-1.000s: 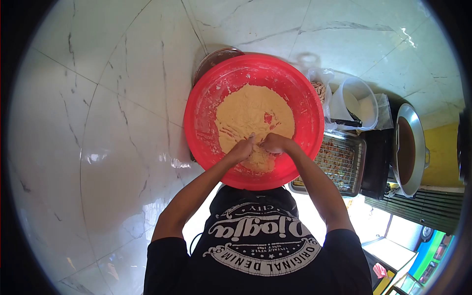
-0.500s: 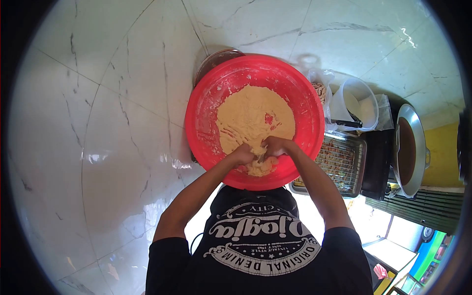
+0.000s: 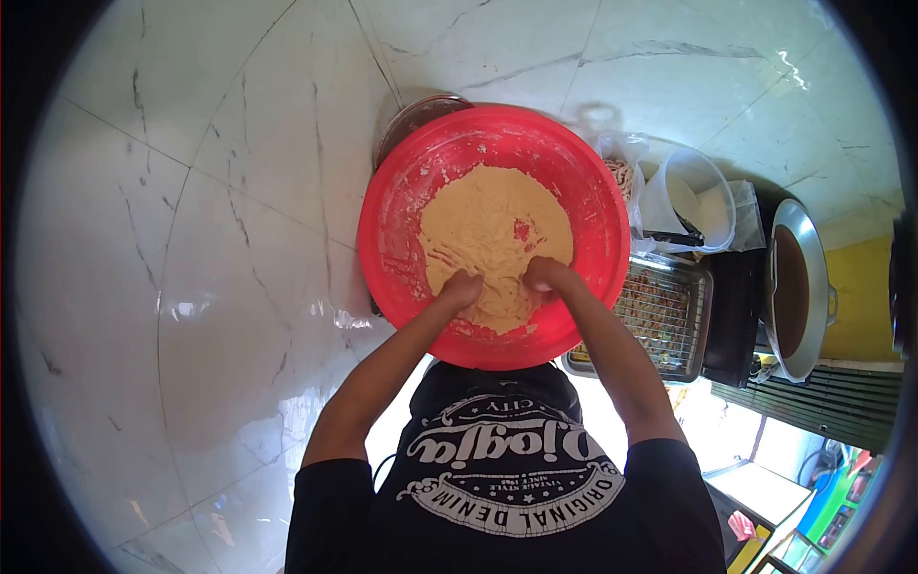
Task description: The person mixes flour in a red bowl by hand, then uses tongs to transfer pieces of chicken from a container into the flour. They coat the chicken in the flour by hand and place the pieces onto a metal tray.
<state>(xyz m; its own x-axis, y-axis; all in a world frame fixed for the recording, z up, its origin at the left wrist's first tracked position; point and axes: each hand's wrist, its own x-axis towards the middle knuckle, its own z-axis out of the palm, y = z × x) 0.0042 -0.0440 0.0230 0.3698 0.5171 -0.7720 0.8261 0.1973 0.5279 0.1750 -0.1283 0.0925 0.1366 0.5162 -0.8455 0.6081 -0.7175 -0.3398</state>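
A large red basin [image 3: 392, 210] holds pale yellow flour or crumbly dough [image 3: 492, 210], with a small bare red patch right of its middle. My left hand [image 3: 463, 289] is in the near left part of the mixture, its fingers curled down and mostly hidden. On the near right side, my right hand [image 3: 543, 275] also presses into the mixture, and its fingertips are out of sight. A strip of the mixture lies between the two hands, which are apart.
Right of the basin are a wire rack over a tray [image 3: 660, 316], a clear plastic tub [image 3: 703, 201] and a large metal pan [image 3: 813, 287]. A metal rim [image 3: 406, 124] shows behind the basin. Marbled tiles [image 3: 258, 239] surround it.
Both hands have moved apart, the left one slightly left and up, the right one slightly right. The mixture between them now lies flatter and covers the near part of the basin's floor.
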